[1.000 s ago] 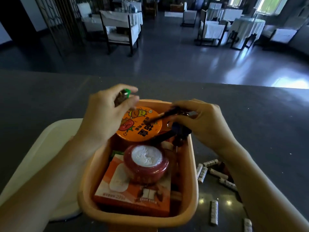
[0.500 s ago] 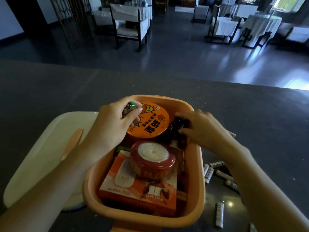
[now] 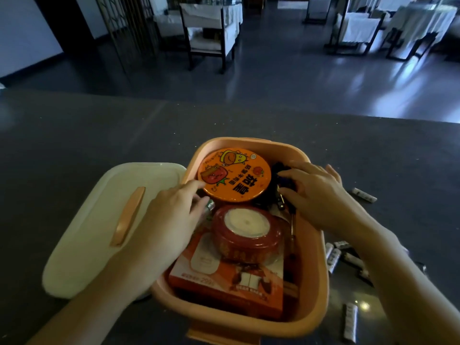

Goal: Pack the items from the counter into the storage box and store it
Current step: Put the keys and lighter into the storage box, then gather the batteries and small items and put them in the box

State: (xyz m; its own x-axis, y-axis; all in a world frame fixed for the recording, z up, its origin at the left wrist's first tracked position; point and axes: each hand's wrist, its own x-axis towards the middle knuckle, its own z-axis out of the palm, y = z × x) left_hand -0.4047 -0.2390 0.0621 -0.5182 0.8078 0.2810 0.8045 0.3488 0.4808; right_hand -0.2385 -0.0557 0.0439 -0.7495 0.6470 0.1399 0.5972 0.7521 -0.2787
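Note:
An orange storage box point(image 3: 316, 305) stands on the dark counter in front of me. Inside lie an orange round noodle cup point(image 3: 235, 176), a red round tub with a white lid point(image 3: 246, 231) and an orange flat carton point(image 3: 224, 280). My left hand point(image 3: 171, 225) reaches into the box's left side, its thumb and fingers pinching a small green-tipped item point(image 3: 210, 206) beside the red tub. My right hand point(image 3: 316, 192) presses a black object point(image 3: 283, 180) down at the box's right side, next to the noodle cup.
The box's cream lid point(image 3: 99, 227) with an orange handle lies left of the box. Several white batteries point(image 3: 348, 260) are scattered on the counter point(image 3: 74, 135) right of the box. Chairs and covered tables stand beyond the counter's far edge.
My left hand has dropped from above the noodle cup down into the box with the small green-tipped item. My right hand has pushed the black object lower into the box.

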